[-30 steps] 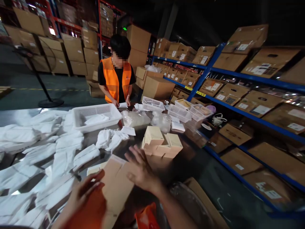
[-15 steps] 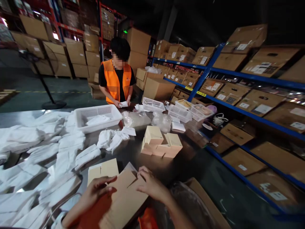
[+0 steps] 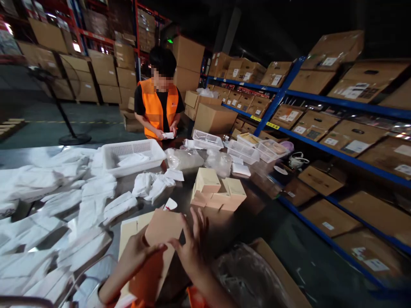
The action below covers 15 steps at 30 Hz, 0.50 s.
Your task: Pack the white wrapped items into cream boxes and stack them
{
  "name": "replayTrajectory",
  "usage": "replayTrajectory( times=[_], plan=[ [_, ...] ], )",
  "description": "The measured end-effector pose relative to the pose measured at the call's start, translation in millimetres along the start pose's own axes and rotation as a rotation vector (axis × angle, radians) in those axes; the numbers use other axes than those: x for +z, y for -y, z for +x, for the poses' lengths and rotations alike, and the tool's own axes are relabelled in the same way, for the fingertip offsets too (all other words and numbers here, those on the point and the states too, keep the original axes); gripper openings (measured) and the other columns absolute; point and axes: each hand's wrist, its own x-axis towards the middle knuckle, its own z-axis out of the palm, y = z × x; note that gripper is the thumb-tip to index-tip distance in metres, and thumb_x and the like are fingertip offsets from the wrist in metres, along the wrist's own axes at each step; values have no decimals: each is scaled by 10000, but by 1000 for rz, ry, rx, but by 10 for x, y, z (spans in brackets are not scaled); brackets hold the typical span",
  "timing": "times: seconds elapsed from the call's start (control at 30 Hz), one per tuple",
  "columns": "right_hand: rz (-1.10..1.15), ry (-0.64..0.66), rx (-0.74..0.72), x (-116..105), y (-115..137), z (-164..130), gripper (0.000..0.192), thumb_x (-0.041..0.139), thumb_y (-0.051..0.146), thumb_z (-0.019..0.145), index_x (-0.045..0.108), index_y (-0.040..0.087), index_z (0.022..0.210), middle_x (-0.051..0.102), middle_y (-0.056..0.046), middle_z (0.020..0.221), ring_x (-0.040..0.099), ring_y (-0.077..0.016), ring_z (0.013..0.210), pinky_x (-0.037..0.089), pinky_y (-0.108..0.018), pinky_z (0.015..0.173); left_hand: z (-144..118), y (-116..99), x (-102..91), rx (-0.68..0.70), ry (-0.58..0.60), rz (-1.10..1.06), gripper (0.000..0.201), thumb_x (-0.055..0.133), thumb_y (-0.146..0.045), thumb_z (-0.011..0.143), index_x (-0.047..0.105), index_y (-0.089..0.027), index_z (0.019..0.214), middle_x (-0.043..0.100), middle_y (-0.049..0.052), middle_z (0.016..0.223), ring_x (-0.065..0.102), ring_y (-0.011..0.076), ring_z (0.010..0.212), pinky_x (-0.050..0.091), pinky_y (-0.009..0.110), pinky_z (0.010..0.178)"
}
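Note:
A small tan cardboard box, partly folded, stands between my hands at the near edge of the table. My left hand holds its left side, thumb across the front panel and the other fingers partly hidden. At the right side of the box, my right hand has its fingers spread and raised, its thumb close to the panel; whether it touches cannot be told. Beneath and left of it lie flat tan cartons. A white piece with a red mark shows just behind the box.
Folded tan boxes are stacked ahead on the dark table. White cloth-like bundles cover the left side. White baskets and clear plastic bags stand farther back. A co-worker in an orange vest handles something white. An open carton is at lower right.
The cardboard has turned more upright and looks narrower, its slotted flaps no longer showing. My right hand has moved slightly left, its fingers spreading upward; my left hand has shifted inward along the cardboard.

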Motion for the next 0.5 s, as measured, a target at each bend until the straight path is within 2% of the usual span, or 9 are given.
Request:
replayTrajectory(
  times=[0.07,0.13,0.2,0.27,0.33,0.4,0.47,0.5],
  plan=[
    [152,48,-19,-73,-56,42,646,800,400,773,549,253,1351,448,-160,1462,364,-381,1416,352,-590,1151,-32,-14,-40,27,-35,7,739,828,-561,627,651,-172,1230,797,95,1053,745,321,878,611,373,753],
    [278,171,-76,-206,-117,154,673,817,449,747,556,252,1335,443,-149,1447,410,-338,1393,413,-494,1137,-45,58,-54,111,-96,80,858,877,-553,548,637,-189,1287,739,134,1229,708,378,1061,585,449,899],
    [287,335,-169,-369,-147,309,773,855,531,662,573,277,1335,368,-138,1508,355,-357,1428,382,-507,1155,-39,162,-54,218,-174,131,932,907,-548,487,639,-194,1306,624,170,1400,573,420,1279,482,504,1057],
    [204,483,-258,-533,-134,466,804,862,586,612,602,290,1313,284,-127,1573,235,-404,1478,297,-579,1181,-32,236,-50,270,-207,149,965,919,-549,456,645,-190,1310,565,192,1455,485,435,1357,418,525,1114],
    [107,565,-311,-675,-96,582,746,838,622,622,646,268,1249,312,-134,1570,168,-440,1490,208,-656,1182,-43,248,-49,266,-189,134,1013,930,-530,444,620,-190,1346,583,197,1436,499,437,1346,419,526,1114],
    [54,606,-379,-768,-73,627,667,800,637,660,678,248,1188,409,-143,1519,186,-451,1481,138,-704,1173,-79,217,-55,242,-122,106,1097,958,-487,387,592,-203,1381,613,186,1407,524,444,1321,422,524,1113],
    [82,618,-464,-777,-100,597,570,774,604,707,692,272,1163,500,-110,1465,267,-422,1459,90,-698,1185,-132,183,-75,209,-31,61,1103,973,-445,344,612,-234,1365,640,161,1381,538,454,1299,424,525,1110],
    [132,597,-484,-741,-138,560,474,765,564,736,706,308,1130,564,-69,1412,354,-378,1424,100,-662,1205,-158,174,-92,193,25,25,1046,967,-441,362,637,-252,1336,654,144,1367,544,453,1289,427,526,1104]
  ],
)
